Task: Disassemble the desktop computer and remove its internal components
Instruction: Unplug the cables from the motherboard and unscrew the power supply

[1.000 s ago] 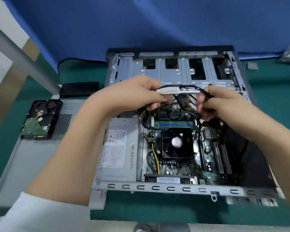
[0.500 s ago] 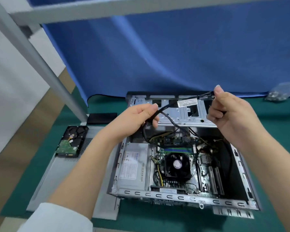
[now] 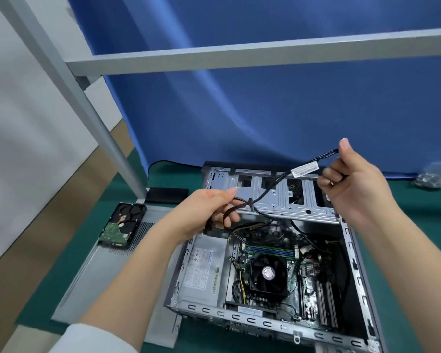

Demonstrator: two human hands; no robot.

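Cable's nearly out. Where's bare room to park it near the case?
Bare patches: the grey side panel nearer than the hard drive, left of the case; the green mat right of the case, short of the screw bag. Crowded: inside the case around the fan and the panel's far end. Both hands, left and right, hold the cable.

A: Left hand?
B: Raised, palm down, fingers curled and pinching, thumb stretched out above them.
A: Right hand?
B: Up higher, fingers folded into palm, thumb straight, pointing up over them.
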